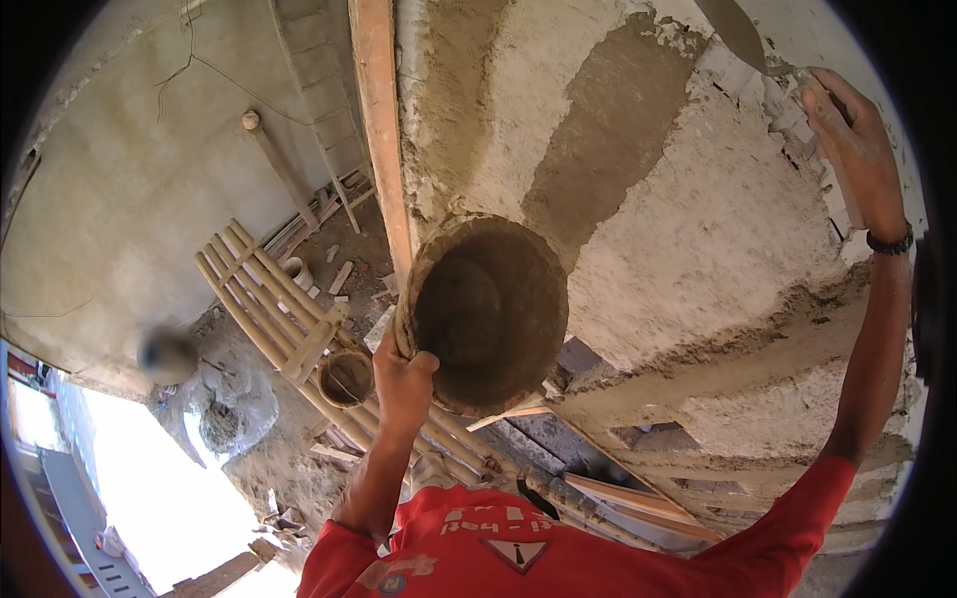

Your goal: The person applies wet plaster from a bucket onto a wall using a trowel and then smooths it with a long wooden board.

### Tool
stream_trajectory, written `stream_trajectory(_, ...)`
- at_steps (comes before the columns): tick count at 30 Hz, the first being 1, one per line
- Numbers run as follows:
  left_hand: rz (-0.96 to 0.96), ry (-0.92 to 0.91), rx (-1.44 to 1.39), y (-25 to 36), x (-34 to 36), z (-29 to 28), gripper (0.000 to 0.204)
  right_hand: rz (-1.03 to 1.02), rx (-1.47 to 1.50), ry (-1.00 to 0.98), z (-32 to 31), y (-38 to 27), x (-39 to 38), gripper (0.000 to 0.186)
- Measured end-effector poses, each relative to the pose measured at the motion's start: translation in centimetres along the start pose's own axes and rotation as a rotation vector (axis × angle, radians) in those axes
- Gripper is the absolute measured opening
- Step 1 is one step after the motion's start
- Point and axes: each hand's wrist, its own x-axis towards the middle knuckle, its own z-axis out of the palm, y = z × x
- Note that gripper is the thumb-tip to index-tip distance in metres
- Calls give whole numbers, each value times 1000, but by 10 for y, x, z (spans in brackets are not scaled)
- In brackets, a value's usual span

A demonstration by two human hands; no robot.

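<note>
My left hand (404, 384) is closed round the near-left rim of a mortar-crusted bucket (543, 289). The bucket is tilted so its dark inside faces me, with some grey mortar low in it; how much is hard to tell in the shadow. Up at the right, my right hand (857, 149) grips the handle of a trowel (736, 32), its blade pointing up and left near the wall. Behind the bucket stands a rough, pale wall (688, 239) bearing a darker wet mortar band (613, 120).
A wooden board (379, 120) runs upright along the wall's left edge. Below me is a bamboo platform (269, 299) with a smaller bucket (346, 379) on it. A ladder (317, 100) leans at the far left wall. Rubble and a mortar heap (221, 424) lie on the floor.
</note>
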Motion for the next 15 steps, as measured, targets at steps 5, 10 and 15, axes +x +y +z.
stream_trajectory(5, -20, -63, -19, 2, -2, 10, 56, -90, 315, -531, 46, -25, -49, 38)
stream_trajectory(10, -7, -95, 124, 7, -9, 20, 56, -411, 220, -726, 121, -62, -124, 22)
stream_trajectory(15, 41, -92, 340, 13, -16, 33, 52, -517, -212, -555, 167, -99, -164, 20)
